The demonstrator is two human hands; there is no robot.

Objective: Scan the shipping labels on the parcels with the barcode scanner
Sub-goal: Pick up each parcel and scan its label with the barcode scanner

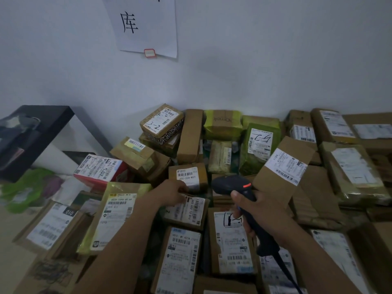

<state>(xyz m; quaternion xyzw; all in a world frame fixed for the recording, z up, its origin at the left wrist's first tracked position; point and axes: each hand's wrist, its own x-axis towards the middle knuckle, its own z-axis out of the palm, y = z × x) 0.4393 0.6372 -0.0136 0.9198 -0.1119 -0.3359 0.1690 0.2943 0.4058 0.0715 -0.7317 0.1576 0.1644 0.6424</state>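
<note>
The right hand [263, 211] has its fingers curled tight round the black scanner [231, 184], held over the pile of boxes [350, 166]. The left hand [169, 193] grips the top edge of a small box [205, 215] with a white label [189, 210], just beside the scanner.

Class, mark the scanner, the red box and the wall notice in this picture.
scanner [228, 184]: head view, its dark head above the hand.
red box [99, 169]: head view, the white label on its top.
wall notice [153, 25]: head view, bare paper beside the character.
</note>
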